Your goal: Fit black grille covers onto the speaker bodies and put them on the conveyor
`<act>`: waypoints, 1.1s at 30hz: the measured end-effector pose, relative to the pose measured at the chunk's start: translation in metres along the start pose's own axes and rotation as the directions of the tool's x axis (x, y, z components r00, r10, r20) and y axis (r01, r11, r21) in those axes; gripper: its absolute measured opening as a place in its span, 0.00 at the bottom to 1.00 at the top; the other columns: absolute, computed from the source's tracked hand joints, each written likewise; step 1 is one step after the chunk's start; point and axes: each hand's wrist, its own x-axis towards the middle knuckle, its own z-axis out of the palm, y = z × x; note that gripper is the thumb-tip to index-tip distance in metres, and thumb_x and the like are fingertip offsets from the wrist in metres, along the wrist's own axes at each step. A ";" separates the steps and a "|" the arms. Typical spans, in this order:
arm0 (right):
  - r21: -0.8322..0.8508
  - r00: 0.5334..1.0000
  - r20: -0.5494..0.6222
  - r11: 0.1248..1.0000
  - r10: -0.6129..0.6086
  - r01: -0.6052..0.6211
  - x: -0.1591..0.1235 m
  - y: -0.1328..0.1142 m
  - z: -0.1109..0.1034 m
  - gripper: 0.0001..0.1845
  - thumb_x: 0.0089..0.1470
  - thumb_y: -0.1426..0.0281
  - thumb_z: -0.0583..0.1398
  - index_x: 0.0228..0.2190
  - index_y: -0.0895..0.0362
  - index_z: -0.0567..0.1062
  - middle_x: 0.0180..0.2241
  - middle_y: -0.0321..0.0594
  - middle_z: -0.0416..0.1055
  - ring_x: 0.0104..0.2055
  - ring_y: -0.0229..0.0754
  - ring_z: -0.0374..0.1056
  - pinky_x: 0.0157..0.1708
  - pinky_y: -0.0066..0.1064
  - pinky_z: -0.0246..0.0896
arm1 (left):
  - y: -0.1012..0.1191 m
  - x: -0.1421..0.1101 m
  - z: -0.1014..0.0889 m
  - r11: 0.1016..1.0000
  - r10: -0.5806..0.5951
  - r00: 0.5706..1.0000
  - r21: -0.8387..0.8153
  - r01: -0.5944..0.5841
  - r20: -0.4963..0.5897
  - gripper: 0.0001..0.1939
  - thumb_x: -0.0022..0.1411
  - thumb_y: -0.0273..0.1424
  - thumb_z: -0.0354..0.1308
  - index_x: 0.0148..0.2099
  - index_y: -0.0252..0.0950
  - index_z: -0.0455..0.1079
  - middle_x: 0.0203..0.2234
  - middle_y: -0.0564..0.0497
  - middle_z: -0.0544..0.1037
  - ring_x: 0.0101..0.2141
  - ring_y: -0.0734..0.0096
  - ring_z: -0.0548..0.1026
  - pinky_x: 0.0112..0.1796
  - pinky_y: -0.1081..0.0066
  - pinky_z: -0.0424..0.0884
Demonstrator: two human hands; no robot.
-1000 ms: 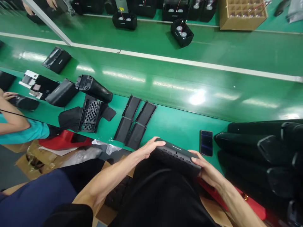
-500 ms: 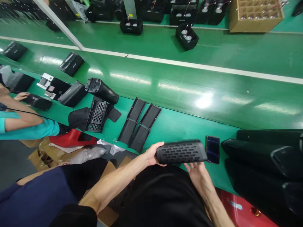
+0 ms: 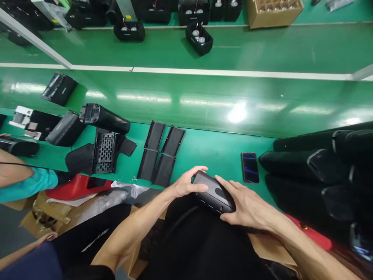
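Note:
Close against my body is a black speaker housing [image 3: 215,190], its smooth face with a round dark spot turned upward. My left hand [image 3: 189,182] grips its left end, thumb on top. Around the right end is my right hand [image 3: 244,198], fingers over the far edge and thumb on the near edge. Beyond them on the green bench lie several flat black panels [image 3: 167,159] in two rows. A phone [image 3: 250,167] rests on the bench to the right of my hands.
Tall black speaker covers [image 3: 294,165] are piled at the right. To the left are a slotted black grille [image 3: 105,151], a black housing [image 3: 105,118] and a co-worker's arm [image 3: 17,177]. A green conveyor [image 3: 204,103] runs behind the bench, with a cardboard box [image 3: 271,15] at the back.
The housing has been turned, so its slotted face no longer shows and its smooth face is up. My right hand has moved from beneath it to grip its right end. The view has shifted right.

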 end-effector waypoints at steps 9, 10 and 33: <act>0.617 0.961 -0.119 0.777 0.250 -0.126 -0.028 0.059 0.037 0.52 0.50 0.44 0.68 0.69 0.48 0.60 0.65 0.53 0.65 0.61 0.63 0.69 0.58 0.49 0.64 | -0.028 -0.021 -0.006 0.993 -0.086 0.996 -0.082 0.083 -0.031 0.45 0.54 0.48 0.72 0.69 0.44 0.62 0.58 0.45 0.71 0.53 0.52 0.72 0.54 0.61 0.66; 0.621 0.959 -0.140 0.776 0.246 -0.109 -0.031 0.059 0.041 0.51 0.50 0.45 0.69 0.68 0.47 0.59 0.67 0.53 0.63 0.63 0.63 0.66 0.60 0.49 0.63 | -0.025 -0.022 -0.006 0.994 -0.085 0.996 -0.073 0.084 -0.009 0.47 0.53 0.47 0.73 0.70 0.45 0.60 0.61 0.45 0.68 0.54 0.51 0.71 0.55 0.61 0.66; 0.925 0.858 0.164 0.225 0.487 -0.305 -0.013 0.044 0.041 0.50 0.38 0.53 0.79 0.59 0.44 0.66 0.37 0.36 0.81 0.36 0.49 0.78 0.40 0.37 0.69 | -0.005 0.002 0.000 0.914 -0.406 0.913 -0.005 0.406 -0.041 0.41 0.49 0.48 0.71 0.63 0.47 0.62 0.47 0.49 0.73 0.48 0.56 0.70 0.47 0.64 0.65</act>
